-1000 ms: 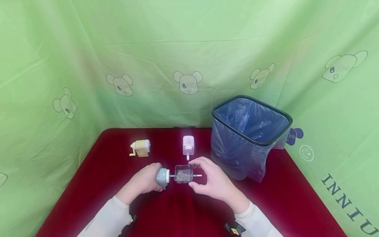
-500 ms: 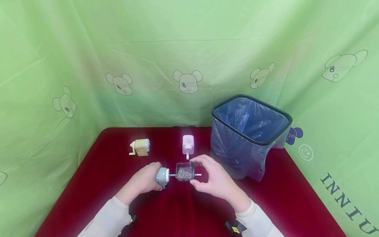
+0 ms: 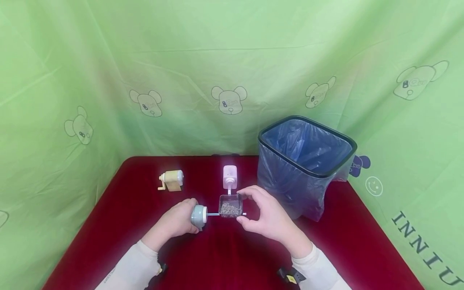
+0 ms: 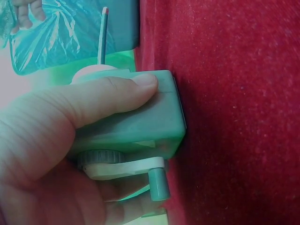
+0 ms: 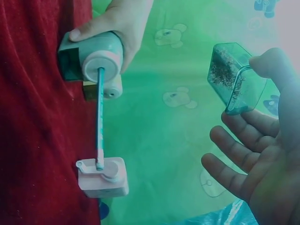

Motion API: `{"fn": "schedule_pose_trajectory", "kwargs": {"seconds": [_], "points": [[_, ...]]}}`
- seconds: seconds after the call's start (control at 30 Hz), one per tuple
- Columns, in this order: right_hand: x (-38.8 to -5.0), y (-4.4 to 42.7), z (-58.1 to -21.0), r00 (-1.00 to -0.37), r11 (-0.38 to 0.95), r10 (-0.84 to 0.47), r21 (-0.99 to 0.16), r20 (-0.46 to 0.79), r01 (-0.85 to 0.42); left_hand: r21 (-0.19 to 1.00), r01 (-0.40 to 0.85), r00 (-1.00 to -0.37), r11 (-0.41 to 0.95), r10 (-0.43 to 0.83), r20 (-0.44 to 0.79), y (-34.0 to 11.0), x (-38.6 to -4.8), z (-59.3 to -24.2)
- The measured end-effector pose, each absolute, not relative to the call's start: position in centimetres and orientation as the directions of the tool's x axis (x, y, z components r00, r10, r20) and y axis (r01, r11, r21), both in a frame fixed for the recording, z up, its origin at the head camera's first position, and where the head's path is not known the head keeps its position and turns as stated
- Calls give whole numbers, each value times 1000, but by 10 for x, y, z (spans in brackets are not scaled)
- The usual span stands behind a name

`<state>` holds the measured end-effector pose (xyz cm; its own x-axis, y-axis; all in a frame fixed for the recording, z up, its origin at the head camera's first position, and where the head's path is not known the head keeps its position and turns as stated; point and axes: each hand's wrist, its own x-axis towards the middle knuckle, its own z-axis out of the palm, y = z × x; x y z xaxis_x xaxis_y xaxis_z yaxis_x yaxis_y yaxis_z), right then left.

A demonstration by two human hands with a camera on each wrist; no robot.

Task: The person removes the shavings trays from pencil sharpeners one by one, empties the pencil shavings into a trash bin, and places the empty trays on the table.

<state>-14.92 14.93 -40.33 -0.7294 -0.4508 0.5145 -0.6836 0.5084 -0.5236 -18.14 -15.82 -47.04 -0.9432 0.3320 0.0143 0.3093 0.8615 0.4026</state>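
Green fabric (image 3: 195, 48) hangs round three sides of the work, and red cloth (image 3: 224, 262) covers the tabletop. From where I'm standing, the two hands are apart, each with something in its grasp. Near the middle, the left hand (image 3: 179, 219) is wrapped round a grey-green sharpener (image 3: 197, 216), a pencil (image 3: 213, 214) poking out of its white collar. That pencil's long axis runs crosswise, pointing straight over to the other side.

Opposite, the right hand (image 3: 268, 213) pinches a clear tray (image 3: 228, 199) by its right end, thumb on the near side, with grey shavings (image 3: 230, 209) in it. Seen from the head it covers part of the pencil, but the right wrist view shows the two well apart, so the tray is up in the air; that view is washed out and I can't tell how far it leans.

What matters most is where the lined bin (image 3: 282, 185) stands: beyond the right hand and to its right, mouth upward, its rim well above the cloth. The right hand is much the nearer one, and I see nothing standing between it and the bin's near wall. Farther back from the tray sits a pink sharpener (image 3: 230, 174), crank toward it, with a yellow sharpener (image 3: 171, 178) off beyond the left hand. Toward the person, the cloth gives room to draw back
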Motion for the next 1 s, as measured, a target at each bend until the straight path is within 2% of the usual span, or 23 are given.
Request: {"fn": "schedule_pose_trajectory", "kwargs": {"seconds": [0.63, 1.0], "points": [[-141, 163, -384, -743, 533, -410, -522, 529, -666, 415, 301, -947, 859, 321, 23, -157, -179, -466], [-139, 167, -377, -767, 461, -387, -613, 512, -642, 435, 294, -948, 851, 318, 17, -157, -177, -466]]}}
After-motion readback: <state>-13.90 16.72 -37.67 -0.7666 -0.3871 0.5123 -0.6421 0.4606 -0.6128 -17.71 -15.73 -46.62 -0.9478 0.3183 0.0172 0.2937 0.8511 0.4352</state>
